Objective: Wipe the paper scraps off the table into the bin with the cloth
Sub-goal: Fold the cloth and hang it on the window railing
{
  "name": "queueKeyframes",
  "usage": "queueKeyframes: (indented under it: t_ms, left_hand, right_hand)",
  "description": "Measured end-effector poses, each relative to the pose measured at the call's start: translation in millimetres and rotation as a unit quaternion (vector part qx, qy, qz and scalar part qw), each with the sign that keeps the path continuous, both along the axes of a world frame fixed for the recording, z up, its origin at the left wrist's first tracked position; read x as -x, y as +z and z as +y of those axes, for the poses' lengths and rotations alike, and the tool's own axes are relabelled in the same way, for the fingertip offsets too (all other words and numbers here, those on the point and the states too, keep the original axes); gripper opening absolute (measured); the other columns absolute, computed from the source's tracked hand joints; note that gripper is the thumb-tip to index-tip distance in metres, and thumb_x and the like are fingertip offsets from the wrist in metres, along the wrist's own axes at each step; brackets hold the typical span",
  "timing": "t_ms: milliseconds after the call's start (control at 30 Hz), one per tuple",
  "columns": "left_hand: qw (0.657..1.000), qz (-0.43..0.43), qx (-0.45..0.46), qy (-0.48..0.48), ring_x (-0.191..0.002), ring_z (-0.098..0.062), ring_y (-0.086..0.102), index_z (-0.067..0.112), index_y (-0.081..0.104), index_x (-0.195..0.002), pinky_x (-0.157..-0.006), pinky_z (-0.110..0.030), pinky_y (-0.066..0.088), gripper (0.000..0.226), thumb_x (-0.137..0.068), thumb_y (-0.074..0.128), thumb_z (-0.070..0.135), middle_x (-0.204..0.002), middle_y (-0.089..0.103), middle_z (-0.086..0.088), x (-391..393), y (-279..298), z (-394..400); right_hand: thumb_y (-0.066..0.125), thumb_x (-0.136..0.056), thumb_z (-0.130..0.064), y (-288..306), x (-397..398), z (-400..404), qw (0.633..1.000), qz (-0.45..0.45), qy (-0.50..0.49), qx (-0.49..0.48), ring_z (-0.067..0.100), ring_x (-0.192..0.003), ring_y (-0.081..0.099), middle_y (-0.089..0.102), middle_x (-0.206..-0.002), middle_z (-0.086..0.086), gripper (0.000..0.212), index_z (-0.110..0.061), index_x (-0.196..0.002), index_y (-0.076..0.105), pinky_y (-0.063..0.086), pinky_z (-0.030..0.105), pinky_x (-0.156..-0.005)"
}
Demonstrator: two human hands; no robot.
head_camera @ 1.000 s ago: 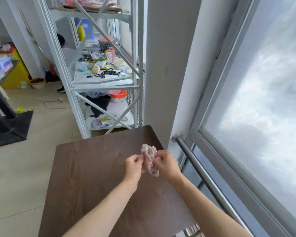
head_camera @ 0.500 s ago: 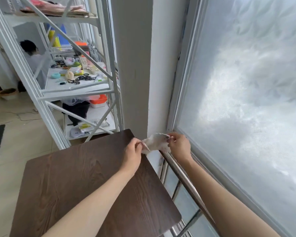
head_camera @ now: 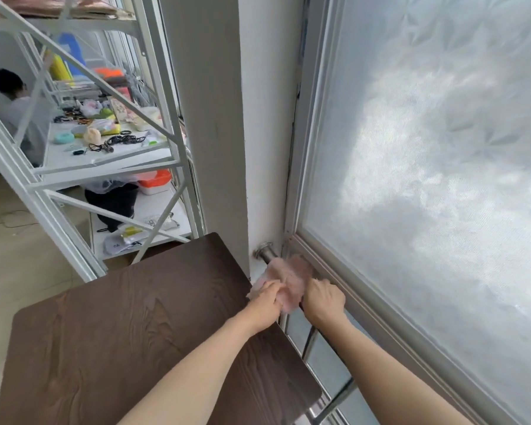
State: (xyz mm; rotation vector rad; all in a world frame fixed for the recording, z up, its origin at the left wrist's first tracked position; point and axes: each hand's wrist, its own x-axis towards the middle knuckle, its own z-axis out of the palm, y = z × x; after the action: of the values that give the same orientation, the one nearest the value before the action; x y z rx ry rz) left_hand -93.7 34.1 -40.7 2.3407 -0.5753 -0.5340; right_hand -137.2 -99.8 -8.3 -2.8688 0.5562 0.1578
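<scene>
While your two hands work at the right edge of the frame's middle, these are the things to watch:

Cloth: the pink cloth now lies draped over the metal rail under the window; half a second ago you held it stretched in the air just above that rail, and a second ago it was bunched over the table.

Left hand: your left hand has its fingers pinched on the cloth's near edge, right at the table's far right corner.

Right hand: your right hand is curled over the cloth's right side against the rail; the fingertips are hidden, so you are gripping cloth, rail or both, and which one cannot be told.

Table: the dark wood table, lower left of the frame, shows no paper scraps on the part in view.

Bin: not in view.

View: the camera has swung right since a second ago, so the window fills more of the frame.

Meaning for the task: hanging the cloth up suggests the wiping is finished and you are putting the tool away.

Risk: a loosely draped cloth may slide off the smooth rail once you let go.
</scene>
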Motion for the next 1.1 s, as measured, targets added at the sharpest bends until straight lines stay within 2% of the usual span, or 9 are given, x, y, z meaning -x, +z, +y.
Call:
queueKeyframes:
  t_ms: [133, 200, 267, 333, 400, 500, 700, 867, 1100]
  left_hand:
    - [0.999, -0.016, -0.032, -0.038, -0.143, -0.019, 0.018, 0.022, 0.027, -0.146, -0.117, -0.038, 0.02, 0.057, -0.09, 0.038, 0.013, -0.153, 0.025, 0.002, -11, -1, 0]
    - [0.996, -0.045, -0.051, -0.051, -0.137, -0.021, 0.032, 0.026, 0.03, -0.144, -0.111, -0.039, 0.031, 0.053, -0.093, 0.039, 0.018, -0.15, 0.031, 0.003, -18, 2, 4]
    - [0.987, -0.134, -0.087, -0.033, -0.125, -0.023, 0.046, 0.028, 0.036, -0.139, -0.101, -0.04, 0.041, 0.046, -0.094, 0.042, 0.024, -0.141, 0.038, 0.003, -24, 6, 7]
    - [0.97, -0.211, -0.113, -0.03, -0.125, -0.023, 0.044, 0.024, 0.04, -0.137, -0.102, -0.041, 0.038, 0.044, -0.094, 0.043, 0.024, -0.141, 0.038, 0.002, -28, 6, 5]
    - [0.958, -0.243, -0.137, -0.064, -0.136, -0.022, 0.03, 0.02, 0.039, -0.14, -0.113, -0.042, 0.023, 0.045, -0.095, 0.042, 0.024, -0.149, 0.033, -0.001, -31, 4, 0]
    - [0.957, -0.239, -0.141, -0.085, -0.145, -0.017, 0.013, 0.014, 0.034, -0.142, -0.119, -0.039, 0.004, 0.048, -0.096, 0.041, 0.024, -0.154, 0.025, -0.003, -35, 0, -10]
    - [0.958, -0.209, -0.154, -0.119, -0.146, -0.023, 0.006, 0.011, 0.024, -0.146, -0.12, -0.036, 0.008, 0.053, -0.095, 0.038, 0.011, -0.156, 0.019, -0.009, -48, -8, -28]
    - [0.951, -0.217, -0.177, -0.133, -0.146, -0.023, 0.006, 0.015, 0.022, -0.146, -0.118, -0.045, 0.015, 0.058, -0.093, 0.042, 0.007, -0.157, 0.015, -0.008, -48, -4, -26]
    - [0.966, -0.155, -0.181, -0.101, -0.144, -0.025, 0.014, 0.022, 0.01, -0.15, -0.117, -0.043, 0.019, 0.067, -0.094, 0.047, 0.022, -0.16, -0.002, 0.001, -31, 1, -2]
  right_hand:
    - [0.066, -0.074, -0.014, -5, 4, 10, 0.992, -0.089, 0.037, 0.077, 0.03, -0.084, 0.06, 0.059, -0.093, 0.009, 0.017, -0.015, -0.091, 0.063, 0.046, 0.038, -0.068]
    - [0.058, -0.079, -0.016, -13, 2, 10, 0.988, -0.106, 0.097, 0.065, 0.029, -0.087, 0.06, 0.06, -0.093, 0.006, 0.018, -0.018, -0.096, 0.065, 0.044, 0.038, -0.072]
    - [0.051, -0.087, -0.019, -15, 2, 9, 0.987, -0.094, 0.123, 0.034, 0.029, -0.091, 0.061, 0.062, -0.099, 0.005, 0.021, -0.018, -0.104, 0.063, 0.041, 0.037, -0.076]
    - [0.058, -0.087, -0.022, -15, 2, 8, 0.99, -0.097, 0.102, 0.021, 0.029, -0.083, 0.064, 0.065, -0.093, 0.005, 0.012, -0.015, -0.095, 0.065, 0.037, 0.034, -0.067]
    - [0.061, -0.086, -0.013, -15, 2, 7, 0.992, -0.087, 0.086, 0.035, 0.028, -0.076, 0.066, 0.066, -0.086, 0.007, 0.003, -0.013, -0.086, 0.064, 0.032, 0.03, -0.06]
    - [0.054, -0.087, -0.004, -16, 1, 5, 0.992, -0.099, 0.075, 0.013, 0.032, -0.082, 0.066, 0.067, -0.088, 0.014, 0.01, -0.005, -0.086, 0.064, 0.031, 0.03, -0.061]
    - [0.053, -0.087, 0.003, -12, 1, 0, 0.997, -0.042, 0.068, -0.017, 0.031, -0.099, 0.062, 0.064, -0.107, 0.016, 0.018, -0.002, -0.102, 0.061, 0.043, 0.032, -0.07]
    - [0.046, -0.09, 0.006, -2, 3, -2, 0.994, -0.05, 0.092, 0.009, 0.031, -0.104, 0.059, 0.062, -0.112, 0.018, 0.025, -0.003, -0.109, 0.058, 0.047, 0.034, -0.083]
    - [0.052, -0.09, -0.003, -4, 2, 2, 0.995, -0.058, 0.079, -0.005, 0.03, -0.1, 0.062, 0.059, -0.113, 0.015, 0.018, -0.003, -0.106, 0.059, 0.048, 0.032, -0.077]
